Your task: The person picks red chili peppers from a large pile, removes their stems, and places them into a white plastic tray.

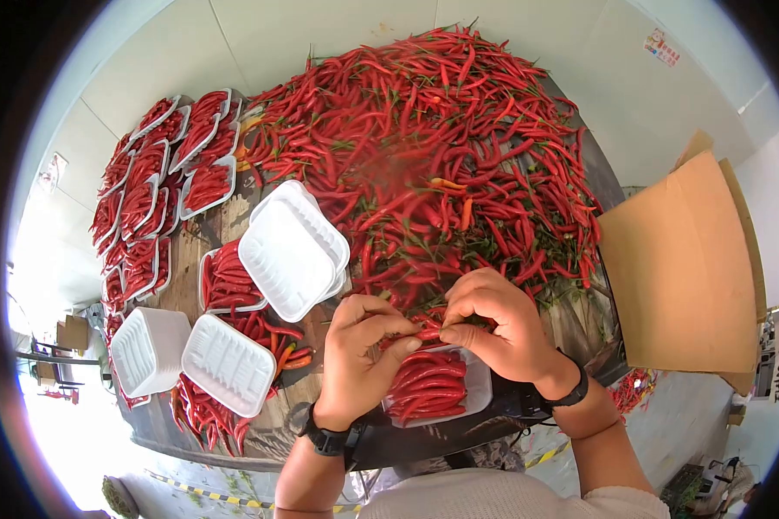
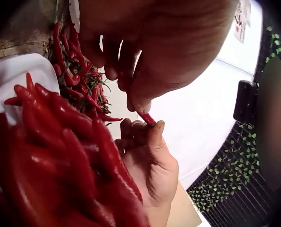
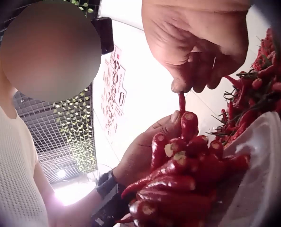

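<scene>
Both hands meet above a white foam tray (image 1: 479, 381) that holds a row of red chillies (image 1: 428, 385). The left hand (image 1: 362, 350) pinches one end of a red chilli (image 2: 147, 118) between thumb and fingertips. From the other side, the right hand (image 1: 504, 329) pinches the same chilli at its other end; in the right wrist view that chilli (image 3: 182, 101) stands between the two hands. Chillies in the tray show cut, stemless ends in the right wrist view. Part of the tray is hidden under the hands.
A large heap of red chillies (image 1: 389, 112) with green stems covers the table's back. Filled trays (image 1: 208, 186) stand at the left. Stacked white trays (image 1: 290, 251) and more empty ones (image 1: 229, 363) lie left of the hands. A cardboard box (image 1: 679, 268) stands at the right.
</scene>
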